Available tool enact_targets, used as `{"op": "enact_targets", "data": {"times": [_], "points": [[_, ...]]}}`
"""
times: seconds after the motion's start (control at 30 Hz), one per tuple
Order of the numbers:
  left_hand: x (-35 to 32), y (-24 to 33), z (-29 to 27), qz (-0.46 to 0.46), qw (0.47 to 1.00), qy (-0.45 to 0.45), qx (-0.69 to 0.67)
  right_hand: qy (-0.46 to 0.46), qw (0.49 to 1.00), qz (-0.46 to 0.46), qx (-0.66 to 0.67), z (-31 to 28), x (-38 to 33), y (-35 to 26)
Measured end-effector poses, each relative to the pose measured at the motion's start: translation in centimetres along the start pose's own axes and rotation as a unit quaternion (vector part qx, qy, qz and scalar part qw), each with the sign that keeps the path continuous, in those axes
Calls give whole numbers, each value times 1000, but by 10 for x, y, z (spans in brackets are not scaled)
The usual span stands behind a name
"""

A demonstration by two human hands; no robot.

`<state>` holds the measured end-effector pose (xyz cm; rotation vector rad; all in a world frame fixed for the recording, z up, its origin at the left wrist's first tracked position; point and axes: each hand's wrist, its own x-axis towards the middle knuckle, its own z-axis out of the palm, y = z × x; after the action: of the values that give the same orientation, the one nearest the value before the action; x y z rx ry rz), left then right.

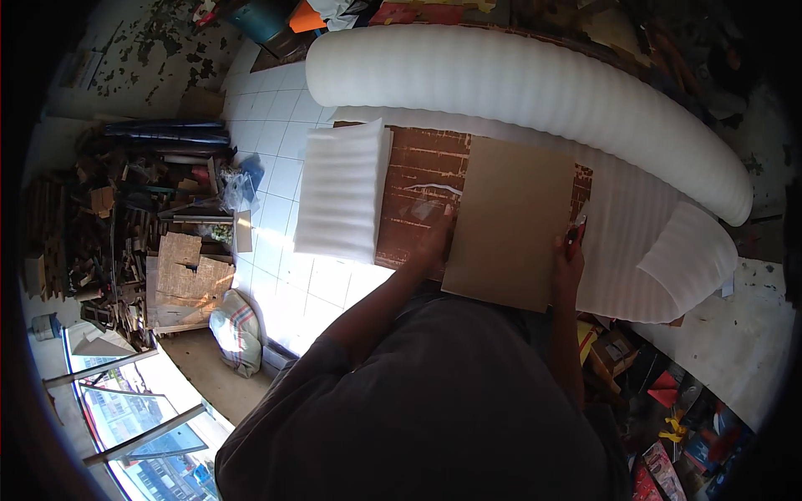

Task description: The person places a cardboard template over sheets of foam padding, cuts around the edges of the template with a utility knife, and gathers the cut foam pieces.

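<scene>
A flat brown cardboard sheet (511,221) lies on a reddish-brown work table (418,179). My left hand (436,244) presses flat on the sheet's left edge. My right hand (568,255) is at its right edge, shut on a small utility knife (578,227) with a red and black handle whose blade points up along that edge. Under the cardboard's right side lies thin white foam sheet (622,242), unrolled from a big white foam roll (535,88) across the back of the table.
A stack of cut white foam pieces (341,190) sits at the table's left end. A curled foam piece (689,255) lies at the right. Wood scraps (125,225) pile on the floor left. Boxes and clutter (660,401) sit lower right.
</scene>
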<state>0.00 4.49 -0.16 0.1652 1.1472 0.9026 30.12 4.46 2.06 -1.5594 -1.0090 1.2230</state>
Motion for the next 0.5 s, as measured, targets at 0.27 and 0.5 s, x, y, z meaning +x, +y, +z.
{"op": "enact_targets", "data": {"times": [0.27,0.5], "points": [[-11,-1,-9,102,973,-105,178,-14,997,-40,59,-29,9,-7],[-20,8,14,88,949,-96,287,-11,994,-24,104,-38,12,10]]}}
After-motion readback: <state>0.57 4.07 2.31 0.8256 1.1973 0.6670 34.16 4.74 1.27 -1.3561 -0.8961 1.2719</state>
